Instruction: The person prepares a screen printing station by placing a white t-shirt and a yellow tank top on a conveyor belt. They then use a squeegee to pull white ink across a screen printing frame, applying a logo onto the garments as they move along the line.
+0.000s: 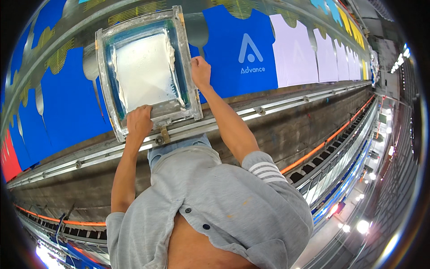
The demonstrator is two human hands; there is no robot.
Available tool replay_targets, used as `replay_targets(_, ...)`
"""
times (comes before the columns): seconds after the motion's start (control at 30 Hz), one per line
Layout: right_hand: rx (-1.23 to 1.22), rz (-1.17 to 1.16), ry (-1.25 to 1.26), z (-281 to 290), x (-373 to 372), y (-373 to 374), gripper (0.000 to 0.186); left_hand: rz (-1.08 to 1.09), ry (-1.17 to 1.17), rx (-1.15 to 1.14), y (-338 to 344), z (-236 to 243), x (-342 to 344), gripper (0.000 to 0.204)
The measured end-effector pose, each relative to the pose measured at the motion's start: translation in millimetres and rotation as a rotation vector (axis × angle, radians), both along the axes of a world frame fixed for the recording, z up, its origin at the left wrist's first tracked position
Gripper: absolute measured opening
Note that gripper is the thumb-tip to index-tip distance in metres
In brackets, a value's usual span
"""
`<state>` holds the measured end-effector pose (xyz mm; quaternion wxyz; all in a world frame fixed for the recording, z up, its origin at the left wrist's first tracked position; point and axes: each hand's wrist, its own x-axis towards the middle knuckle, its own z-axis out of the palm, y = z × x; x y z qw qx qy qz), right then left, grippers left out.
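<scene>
A screen-printing frame (183,42) with worn grey bars lies over the long printing table. White ink (145,67) coats its mesh, with thicker ridges along both sides. My left hand (139,121) is closed over a squeegee (166,108) at the frame's near end; the fingertips rest on its top and the thumb side is partly hidden. At the frame's right bar, my right hand (201,72) is closed in a grip on its outer edge. To the right of that hand lies a blue shirt panel (224,45) with a white printed logo. Whatever lies beneath the frame is hidden.
Blue panels (67,103) lie to the left, with a red one (10,157) at the far left. Pale lilac panels (293,54) continue to the right. A metal rail (242,115) with stops runs along the table's near edge. Behind me stretches an orange pipe (322,142).
</scene>
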<state>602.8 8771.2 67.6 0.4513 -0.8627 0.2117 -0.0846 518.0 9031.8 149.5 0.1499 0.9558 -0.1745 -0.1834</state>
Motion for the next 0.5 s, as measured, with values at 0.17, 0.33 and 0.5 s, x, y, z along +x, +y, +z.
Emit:
replay_targets(0.17, -0.112, -0.011, 0.099, 1.4, 10.1, 1.9, 0.023, 0.002, -0.170, -0.077, 1.7, -9.1, -8.4, 0.031)
replay_targets(0.33, -0.317, 0.029, 0.093, 18.3, 9.3, 4.6, 0.028, 0.027, -0.205, -0.068, 2.2, -17.5, -15.2, 0.029)
replay_targets(0.5, -0.222, 0.826, 0.019, 91.5, 15.6, 38.6, 0.034, 0.075, -0.074, -0.010, 3.7, 11.1, 60.0, 0.010)
